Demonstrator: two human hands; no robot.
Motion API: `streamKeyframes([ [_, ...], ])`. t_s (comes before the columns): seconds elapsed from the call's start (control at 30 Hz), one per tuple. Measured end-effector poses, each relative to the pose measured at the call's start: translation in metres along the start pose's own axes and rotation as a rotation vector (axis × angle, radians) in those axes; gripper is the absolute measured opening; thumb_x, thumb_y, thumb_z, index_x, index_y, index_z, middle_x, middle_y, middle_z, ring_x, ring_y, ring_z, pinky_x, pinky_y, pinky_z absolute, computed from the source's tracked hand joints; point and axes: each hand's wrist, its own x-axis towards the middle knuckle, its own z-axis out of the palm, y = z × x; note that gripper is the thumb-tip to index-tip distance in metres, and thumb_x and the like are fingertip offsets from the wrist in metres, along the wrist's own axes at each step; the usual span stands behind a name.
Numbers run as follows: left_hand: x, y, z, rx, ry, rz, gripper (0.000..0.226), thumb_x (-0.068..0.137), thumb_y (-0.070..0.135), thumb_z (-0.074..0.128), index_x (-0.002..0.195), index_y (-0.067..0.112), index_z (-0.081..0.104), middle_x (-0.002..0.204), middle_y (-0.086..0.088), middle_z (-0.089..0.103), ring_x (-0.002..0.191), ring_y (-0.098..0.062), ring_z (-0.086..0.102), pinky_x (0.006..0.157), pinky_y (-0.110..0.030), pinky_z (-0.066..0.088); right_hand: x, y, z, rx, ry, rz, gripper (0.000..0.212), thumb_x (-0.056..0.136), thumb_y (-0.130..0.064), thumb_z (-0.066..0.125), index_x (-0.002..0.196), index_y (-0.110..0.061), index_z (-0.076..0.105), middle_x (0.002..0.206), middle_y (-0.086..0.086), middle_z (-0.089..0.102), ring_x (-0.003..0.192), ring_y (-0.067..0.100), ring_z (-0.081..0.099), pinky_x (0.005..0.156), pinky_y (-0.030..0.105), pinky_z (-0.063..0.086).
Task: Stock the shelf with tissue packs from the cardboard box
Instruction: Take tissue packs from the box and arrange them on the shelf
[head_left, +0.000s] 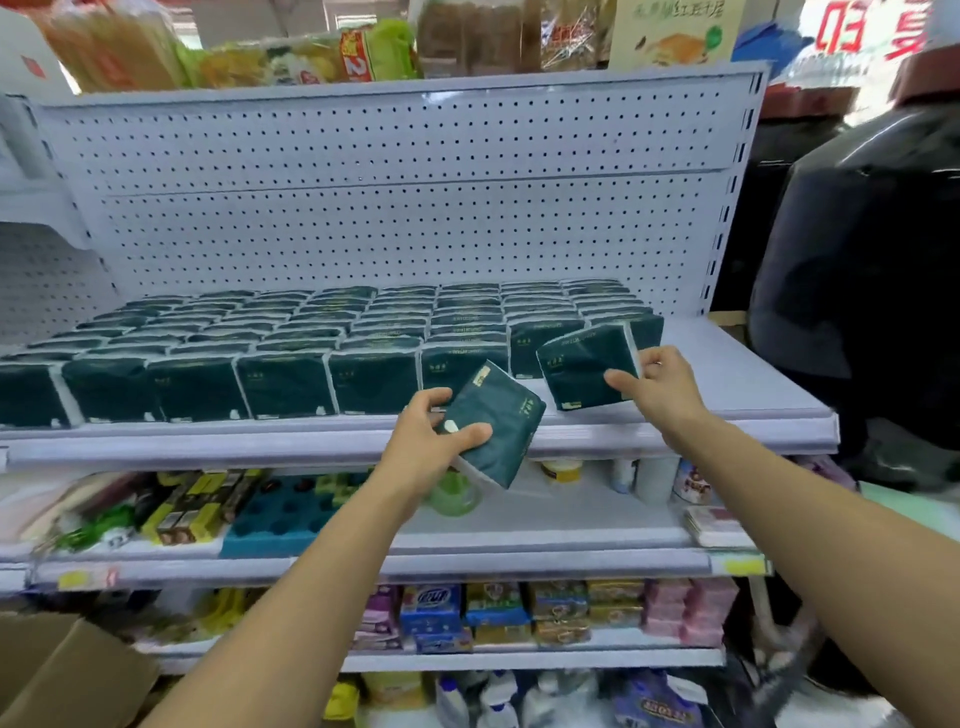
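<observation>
Rows of dark green tissue packs (291, 384) stand upright across the white shelf (737, 384), filling it from the left to near its right end. My left hand (426, 447) grips one tilted green pack (498, 421) just in front of the shelf's front lip. My right hand (660, 384) pinches another green pack (582, 364) by its right edge, holding it tilted on the shelf at the right end of the front row. A corner of the cardboard box (67, 670) shows at the bottom left.
A perforated white back panel (395, 208) rises behind the packs. Lower shelves (519, 561) carry mixed goods, soap boxes and bottles. Snack bags sit on top of the unit. A large dark object (862, 291) stands to the right of the shelf.
</observation>
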Motion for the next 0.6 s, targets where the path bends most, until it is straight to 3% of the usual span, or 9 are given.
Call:
streamKeyframes([
  [0.1, 0.015, 0.002, 0.0, -0.009, -0.027, -0.001, 0.055, 0.075, 0.019, 0.085, 0.122, 0.018, 0.055, 0.116, -0.003, 0.066, 0.096, -0.019, 0.069, 0.072, -0.028, 0.058, 0.021, 0.011, 0.015, -0.05, -0.003, 0.006, 0.035, 0.087, -0.022, 0.073, 0.106, -0.01, 0.047, 0.106, 0.013, 0.062, 0.091, 0.025, 0.061, 0.076, 0.032, 0.049],
  [0.2, 0.023, 0.0, -0.003, -0.026, -0.062, 0.021, 0.047, 0.075, 0.013, 0.084, 0.116, 0.016, 0.06, 0.11, -0.003, 0.07, 0.09, -0.016, 0.07, 0.063, -0.021, 0.055, 0.041, 0.023, 0.026, -0.163, 0.037, -0.021, 0.033, 0.085, -0.029, 0.074, 0.107, -0.013, 0.055, 0.109, 0.009, 0.062, 0.098, 0.026, 0.06, 0.089, 0.041, 0.051],
  [0.4, 0.034, -0.001, -0.011, -0.05, -0.079, 0.044, 0.04, 0.075, 0.008, 0.082, 0.111, 0.015, 0.067, 0.103, -0.002, 0.073, 0.083, -0.011, 0.07, 0.064, -0.023, 0.055, 0.058, 0.024, 0.046, -0.221, 0.003, -0.062, 0.027, 0.084, -0.023, 0.076, 0.103, -0.008, 0.063, 0.09, 0.007, 0.067, 0.08, 0.022, 0.062, 0.075, 0.033, 0.048],
  [0.6, 0.037, 0.002, -0.02, -0.086, -0.067, 0.037, 0.038, 0.076, 0.006, 0.081, 0.111, 0.014, 0.068, 0.098, 0.0, 0.075, 0.081, -0.012, 0.072, 0.064, -0.024, 0.056, 0.071, 0.029, 0.055, -0.266, 0.03, -0.047, 0.033, 0.083, -0.024, 0.077, 0.105, -0.01, 0.057, 0.095, 0.007, 0.065, 0.087, 0.025, 0.063, 0.078, 0.037, 0.051],
])
